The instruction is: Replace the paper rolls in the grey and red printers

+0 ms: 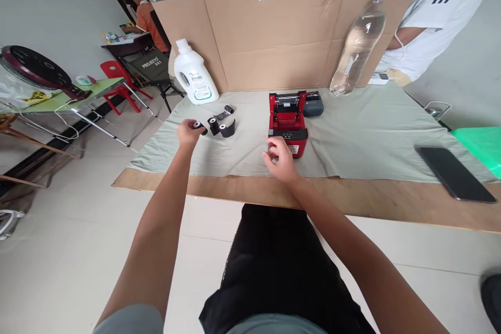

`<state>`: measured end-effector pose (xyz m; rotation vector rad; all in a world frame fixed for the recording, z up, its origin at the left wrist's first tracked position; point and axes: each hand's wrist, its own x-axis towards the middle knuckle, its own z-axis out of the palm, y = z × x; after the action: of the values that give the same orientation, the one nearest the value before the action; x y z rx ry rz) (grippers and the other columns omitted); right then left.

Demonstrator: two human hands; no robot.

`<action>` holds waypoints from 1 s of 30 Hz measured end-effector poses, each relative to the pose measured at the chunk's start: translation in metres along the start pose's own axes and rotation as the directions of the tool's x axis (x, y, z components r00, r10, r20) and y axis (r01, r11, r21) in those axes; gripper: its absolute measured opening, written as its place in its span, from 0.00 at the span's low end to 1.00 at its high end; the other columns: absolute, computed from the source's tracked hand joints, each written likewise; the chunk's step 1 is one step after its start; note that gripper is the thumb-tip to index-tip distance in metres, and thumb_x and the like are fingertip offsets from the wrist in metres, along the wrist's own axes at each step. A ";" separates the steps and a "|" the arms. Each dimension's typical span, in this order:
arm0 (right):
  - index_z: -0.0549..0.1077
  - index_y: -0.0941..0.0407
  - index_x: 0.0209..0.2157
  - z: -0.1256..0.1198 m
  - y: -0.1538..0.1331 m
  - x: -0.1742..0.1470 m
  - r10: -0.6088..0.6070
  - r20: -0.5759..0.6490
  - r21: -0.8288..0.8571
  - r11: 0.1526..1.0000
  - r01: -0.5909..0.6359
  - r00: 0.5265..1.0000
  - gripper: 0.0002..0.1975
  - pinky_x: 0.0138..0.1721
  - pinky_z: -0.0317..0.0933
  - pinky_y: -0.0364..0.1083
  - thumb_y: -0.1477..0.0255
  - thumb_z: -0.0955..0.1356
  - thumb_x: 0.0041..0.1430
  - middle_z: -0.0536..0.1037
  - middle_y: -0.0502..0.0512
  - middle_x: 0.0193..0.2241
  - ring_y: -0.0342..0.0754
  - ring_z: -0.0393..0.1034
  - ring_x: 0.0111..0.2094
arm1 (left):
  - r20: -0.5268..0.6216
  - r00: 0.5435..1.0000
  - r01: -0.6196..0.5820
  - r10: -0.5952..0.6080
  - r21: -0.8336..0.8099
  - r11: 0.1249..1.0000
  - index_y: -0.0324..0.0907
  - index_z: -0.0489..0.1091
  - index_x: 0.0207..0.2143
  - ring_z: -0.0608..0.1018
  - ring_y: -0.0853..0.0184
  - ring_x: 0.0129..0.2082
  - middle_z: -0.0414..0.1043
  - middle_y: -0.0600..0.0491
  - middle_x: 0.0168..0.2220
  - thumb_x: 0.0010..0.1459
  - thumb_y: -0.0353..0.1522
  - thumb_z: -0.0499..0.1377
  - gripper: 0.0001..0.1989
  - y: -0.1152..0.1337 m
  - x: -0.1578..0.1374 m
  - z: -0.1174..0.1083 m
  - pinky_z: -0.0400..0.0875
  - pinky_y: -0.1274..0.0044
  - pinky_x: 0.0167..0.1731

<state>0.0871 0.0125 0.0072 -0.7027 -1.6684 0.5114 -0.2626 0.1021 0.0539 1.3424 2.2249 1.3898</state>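
My left hand [189,133] grips a small black roll [201,128] with a white core between thumb and fingers, at the left of the cloth. Beside it lie several similar rolls: one upright black roll [213,126], one with a loose tail [227,129], and one partly unwound [229,109] farther back. A red and black label printer [287,133] stands at mid-table with its cover raised and a dark roll inside. In front of its left corner is my right hand [282,160], fingers loosely curled and apart, with nothing visible in them.
A dark grey device [313,104] sits behind the printer. A white jug [194,75] and a tall water bottle [359,47] stand against the cardboard screen [274,36]. A phone [456,174] lies at right. A person in white [434,26] is beyond the screen.
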 end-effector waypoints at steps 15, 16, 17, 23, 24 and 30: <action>0.65 0.48 0.53 -0.003 -0.001 0.001 0.002 -0.014 -0.028 1.000 -0.002 1.000 0.15 0.34 0.68 0.48 0.70 0.66 0.65 0.72 0.54 0.44 0.44 0.67 0.30 | 0.010 0.945 -0.317 0.326 0.261 0.912 0.40 0.73 0.52 0.70 0.50 0.62 0.70 0.39 0.59 0.67 0.42 0.57 0.19 0.017 -0.044 0.024 0.60 0.61 0.65; 0.65 0.48 0.53 -0.003 0.000 0.001 -0.004 -0.013 -0.030 1.000 0.003 1.000 0.15 0.34 0.68 0.48 0.71 0.66 0.65 0.72 0.54 0.44 0.44 0.67 0.30 | 0.083 0.942 -0.335 0.325 0.261 0.905 0.41 0.75 0.50 0.73 0.51 0.57 0.74 0.40 0.54 0.69 0.43 0.53 0.19 0.026 -0.044 0.028 0.65 0.62 0.61; 0.65 0.49 0.53 -0.003 0.000 0.001 -0.013 -0.013 -0.031 0.999 0.013 1.000 0.15 0.34 0.67 0.48 0.71 0.66 0.65 0.72 0.54 0.43 0.44 0.67 0.30 | 0.153 0.945 -0.323 0.290 0.280 0.904 0.42 0.76 0.48 0.76 0.51 0.54 0.76 0.41 0.51 0.69 0.43 0.52 0.19 0.037 -0.042 0.033 0.68 0.62 0.57; 0.65 0.51 0.51 -0.005 0.001 0.003 0.001 -0.012 -0.036 0.999 -0.001 1.000 0.13 0.32 0.66 0.45 0.72 0.65 0.65 0.72 0.52 0.40 0.42 0.65 0.28 | 0.463 0.864 -0.166 -0.198 0.633 0.756 0.42 0.79 0.40 0.82 0.53 0.39 0.80 0.46 0.31 0.49 0.37 0.70 0.16 0.095 -0.011 0.044 0.75 0.66 0.44; 0.65 0.51 0.51 -0.005 0.001 0.003 0.007 -0.013 -0.032 0.999 -0.007 1.000 0.13 0.31 0.65 0.44 0.72 0.65 0.65 0.72 0.51 0.39 0.41 0.64 0.27 | 0.509 0.825 -0.182 -0.247 0.652 0.736 0.42 0.78 0.40 0.83 0.55 0.36 0.80 0.48 0.28 0.46 0.34 0.71 0.17 0.101 -0.008 0.042 0.75 0.67 0.43; 0.69 0.53 0.48 -0.013 -0.013 0.004 0.045 -0.042 -0.096 0.994 -0.049 0.998 0.11 0.32 0.65 0.44 0.70 0.65 0.65 0.75 0.50 0.36 0.41 0.67 0.27 | 0.493 0.867 -0.293 0.070 0.391 0.873 0.44 0.78 0.37 0.80 0.58 0.34 0.78 0.50 0.27 0.42 0.34 0.72 0.16 0.117 -0.029 0.024 0.71 0.72 0.36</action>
<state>0.0973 0.0053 0.0216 -0.8202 -1.6513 0.4494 -0.1636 0.1116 0.1255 1.8488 2.1835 0.4860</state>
